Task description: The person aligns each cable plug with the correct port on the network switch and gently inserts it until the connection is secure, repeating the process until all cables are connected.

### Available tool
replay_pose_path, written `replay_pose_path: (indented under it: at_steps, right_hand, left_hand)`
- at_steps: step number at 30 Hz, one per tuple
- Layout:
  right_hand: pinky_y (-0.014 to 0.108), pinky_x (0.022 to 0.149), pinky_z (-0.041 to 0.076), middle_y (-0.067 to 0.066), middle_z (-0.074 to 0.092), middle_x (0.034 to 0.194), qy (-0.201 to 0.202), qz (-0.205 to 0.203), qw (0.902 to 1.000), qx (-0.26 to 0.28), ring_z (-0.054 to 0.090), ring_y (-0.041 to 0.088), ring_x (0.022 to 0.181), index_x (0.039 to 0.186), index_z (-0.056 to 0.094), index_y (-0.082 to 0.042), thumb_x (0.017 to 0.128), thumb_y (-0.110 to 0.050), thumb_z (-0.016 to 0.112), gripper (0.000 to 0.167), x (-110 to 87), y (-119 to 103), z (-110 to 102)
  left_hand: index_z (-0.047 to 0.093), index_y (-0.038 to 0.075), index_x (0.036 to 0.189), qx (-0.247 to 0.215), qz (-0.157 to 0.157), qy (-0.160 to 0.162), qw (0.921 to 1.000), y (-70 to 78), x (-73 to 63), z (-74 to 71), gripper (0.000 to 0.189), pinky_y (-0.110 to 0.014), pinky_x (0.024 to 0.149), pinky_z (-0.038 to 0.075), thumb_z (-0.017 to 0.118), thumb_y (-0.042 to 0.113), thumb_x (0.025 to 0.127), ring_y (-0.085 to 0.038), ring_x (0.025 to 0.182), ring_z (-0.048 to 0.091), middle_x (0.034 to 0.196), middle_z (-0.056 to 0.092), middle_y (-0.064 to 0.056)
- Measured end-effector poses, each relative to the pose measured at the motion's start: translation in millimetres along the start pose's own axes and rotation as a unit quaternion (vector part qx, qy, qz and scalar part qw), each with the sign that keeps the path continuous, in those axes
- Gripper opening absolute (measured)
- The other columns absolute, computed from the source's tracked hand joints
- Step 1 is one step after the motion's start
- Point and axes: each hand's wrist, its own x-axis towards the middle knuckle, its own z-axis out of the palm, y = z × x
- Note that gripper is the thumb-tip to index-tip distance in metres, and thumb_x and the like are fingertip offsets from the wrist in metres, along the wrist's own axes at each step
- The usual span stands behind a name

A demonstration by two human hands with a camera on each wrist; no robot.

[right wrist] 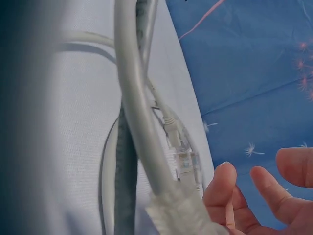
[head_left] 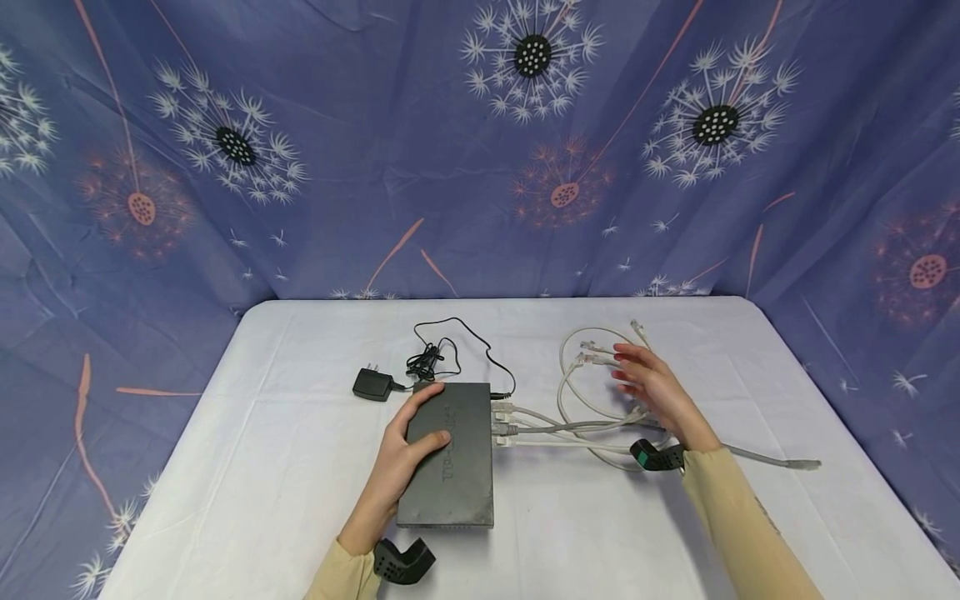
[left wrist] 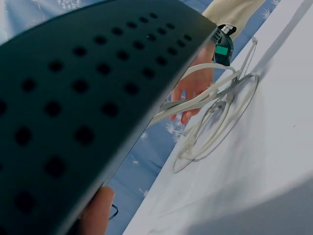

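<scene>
My left hand (head_left: pixel 397 458) grips a flat black network switch (head_left: pixel 467 475) by its left side, thumb on top. In the left wrist view the vented side of the switch (left wrist: pixel 93 98) fills much of the frame. Several pale network cables (head_left: pixel 570 443) and a grey one are plugged into its right side. My right hand (head_left: pixel 656 392), fingers apart and loosely bent, is over the loose cable ends, beside clear plugs (head_left: pixel 592 358). In the right wrist view a plug end (right wrist: pixel 178 210) passes close to the fingers (right wrist: pixel 274 196); nothing shows pinched between them.
A black power adapter (head_left: pixel 372 384) lies behind the switch to the left. Its thin black cord (head_left: pixel 424 363) is bundled and runs to the switch's back right corner. A grey cable plug (head_left: pixel 802 464) lies at the right of the white table (head_left: pixel 300 500). Patterned blue cloth (head_left: pixel 375 167) hangs behind.
</scene>
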Motion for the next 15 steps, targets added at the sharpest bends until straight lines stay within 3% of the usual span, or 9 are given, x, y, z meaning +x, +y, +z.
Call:
replay_pose_path:
  at_steps: [15]
  right_hand:
    - [0.025,0.08,0.048,0.03,0.024,0.141,0.015,0.027,0.9993,0.022,0.055,0.011,0.096,0.144,0.02,0.013,0.103,-0.006,0.035,0.048,15.3,14.4,1.4]
  left_hand:
    - [0.05,0.023,0.139,0.004,-0.004,0.003,1.0,-4.1,-0.6,-0.1,0.062,-0.047,0.099,0.03,0.068,0.006,0.082,-0.026,0.124,0.042,0.144,0.04,-0.002]
